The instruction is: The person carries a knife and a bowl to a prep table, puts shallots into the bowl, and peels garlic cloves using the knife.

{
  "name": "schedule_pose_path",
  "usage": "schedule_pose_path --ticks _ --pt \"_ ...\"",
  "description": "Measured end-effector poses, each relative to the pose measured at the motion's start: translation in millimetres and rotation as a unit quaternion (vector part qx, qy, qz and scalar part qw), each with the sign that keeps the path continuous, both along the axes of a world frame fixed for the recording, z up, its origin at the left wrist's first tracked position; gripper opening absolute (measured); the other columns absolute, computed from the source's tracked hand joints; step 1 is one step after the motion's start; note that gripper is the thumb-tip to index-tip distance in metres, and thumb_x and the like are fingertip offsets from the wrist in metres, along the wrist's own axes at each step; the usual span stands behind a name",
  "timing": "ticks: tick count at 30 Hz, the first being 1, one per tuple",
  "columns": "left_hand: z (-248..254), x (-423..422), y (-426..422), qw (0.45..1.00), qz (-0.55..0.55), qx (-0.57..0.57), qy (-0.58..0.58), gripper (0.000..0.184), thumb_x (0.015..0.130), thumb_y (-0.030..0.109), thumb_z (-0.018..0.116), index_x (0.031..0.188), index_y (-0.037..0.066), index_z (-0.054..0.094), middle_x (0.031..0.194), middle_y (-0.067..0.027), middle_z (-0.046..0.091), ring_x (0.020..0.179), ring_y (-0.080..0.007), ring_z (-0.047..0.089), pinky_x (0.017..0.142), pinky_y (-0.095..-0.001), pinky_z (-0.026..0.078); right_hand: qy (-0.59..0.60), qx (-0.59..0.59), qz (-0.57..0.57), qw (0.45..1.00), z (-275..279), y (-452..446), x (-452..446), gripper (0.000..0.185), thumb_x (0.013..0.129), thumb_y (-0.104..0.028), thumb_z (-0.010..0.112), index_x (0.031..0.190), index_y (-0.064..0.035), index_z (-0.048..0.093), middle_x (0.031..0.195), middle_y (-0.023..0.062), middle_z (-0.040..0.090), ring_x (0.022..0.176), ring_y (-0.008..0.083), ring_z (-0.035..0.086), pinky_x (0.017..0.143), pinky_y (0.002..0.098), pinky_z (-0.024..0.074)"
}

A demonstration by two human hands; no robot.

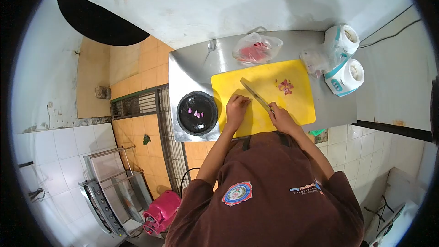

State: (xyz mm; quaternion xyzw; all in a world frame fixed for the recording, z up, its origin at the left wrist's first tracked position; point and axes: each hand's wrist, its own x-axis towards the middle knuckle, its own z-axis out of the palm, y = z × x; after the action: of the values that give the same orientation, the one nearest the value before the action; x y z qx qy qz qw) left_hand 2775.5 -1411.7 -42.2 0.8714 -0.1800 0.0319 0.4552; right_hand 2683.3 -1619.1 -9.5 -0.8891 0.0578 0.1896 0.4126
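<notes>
My right hand (280,116) is closed round the handle of a knife (255,93), whose blade points up and to the left above the yellow cutting board (292,106). My left hand (238,107) rests at the board's left part with its fingers curled together. Whatever may be in those fingers is too small or hidden to make out. Chopped reddish-purple pieces, which look like shallot (286,86), lie in a small heap at the board's upper right. Left of the board, a dark stone mortar (197,127) holds several peeled shallots (196,113).
A clear plastic bag (256,50) with red contents sits behind the board, near a metal spoon (210,48). Another plastic bag (315,61) lies beside two white-and-teal appliance bases (344,78). All stand on a steel table (183,71). A pink gas cylinder (163,208) is on the floor.
</notes>
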Motion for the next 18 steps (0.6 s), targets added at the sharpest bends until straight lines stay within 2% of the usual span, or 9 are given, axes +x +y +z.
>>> schedule_pose_path --ticks 3,6,9,15,18 --pt "-3.7 1.1 2.3 1.0 0.003 0.001 0.02 0.009 0.08 0.006 0.077 0.087 0.001 0.074 0.082 -0.0137 0.066 0.074 -0.0288 0.067 0.067 -0.0367 0.055 -0.019 -0.03 0.012 0.999 -6.5 4.0 -4.0 0.027 0.102 -0.023 0.047 0.121 -0.0042 0.044 0.085 0.0276 0.063 0.084 0.0478 0.061 0.075 0.0577 0.0461" --pt "0.0 2.6 2.0 0.999 -0.001 0.017 0.036 0.01 0.082 0.009 0.076 0.088 0.001 0.075 0.08 -0.0136 0.065 0.074 -0.0287 0.067 0.067 -0.0376 0.054 -0.083 -0.047 0.012 0.995 -9.7 8.6 -6.7 0.024 0.102 -0.021 0.049 0.12 -0.0063 0.046 0.077 0.0249 0.061 0.074 0.0463 0.06 0.068 0.057 0.0453" --pt "3.2 3.6 1.5 0.998 -0.004 0.043 0.037 0.011 0.083 0.012 0.075 0.088 0.001 0.075 0.079 -0.0137 0.065 0.072 -0.0291 0.067 0.067 -0.0384 0.053 -0.017 -0.047 0.022 0.998 -0.1 9.5 -5.5 0.025 0.102 -0.022 0.046 0.119 -0.0047 0.044 0.083 0.027 0.063 0.082 0.048 0.061 0.074 0.0583 0.0461" --pt "1.1 3.8 0.6 0.998 -0.002 0.045 0.037 0.011 0.083 0.011 0.075 0.087 0.001 0.074 0.08 -0.0142 0.065 0.072 -0.03 0.066 0.067 -0.0387 0.053 -0.051 -0.069 0.018 0.996 1.0 11.6 -9.9 0.022 0.102 -0.02 0.048 0.118 -0.0066 0.045 0.077 0.0246 0.063 0.075 0.0468 0.062 0.069 0.0574 0.0473" --pt "-0.8 5.2 0.7 0.998 -0.002 0.054 0.029 0.01 0.081 0.01 0.075 0.086 0.001 0.074 0.08 -0.0139 0.065 0.073 -0.0303 0.066 0.068 -0.0393 0.053 -0.018 -0.096 0.036 0.995 3.6 12.8 -8.9 0.022 0.102 -0.02 0.048 0.118 -0.0059 0.043 0.077 0.025 0.063 0.074 0.0469 0.063 0.068 0.0576 0.0481"
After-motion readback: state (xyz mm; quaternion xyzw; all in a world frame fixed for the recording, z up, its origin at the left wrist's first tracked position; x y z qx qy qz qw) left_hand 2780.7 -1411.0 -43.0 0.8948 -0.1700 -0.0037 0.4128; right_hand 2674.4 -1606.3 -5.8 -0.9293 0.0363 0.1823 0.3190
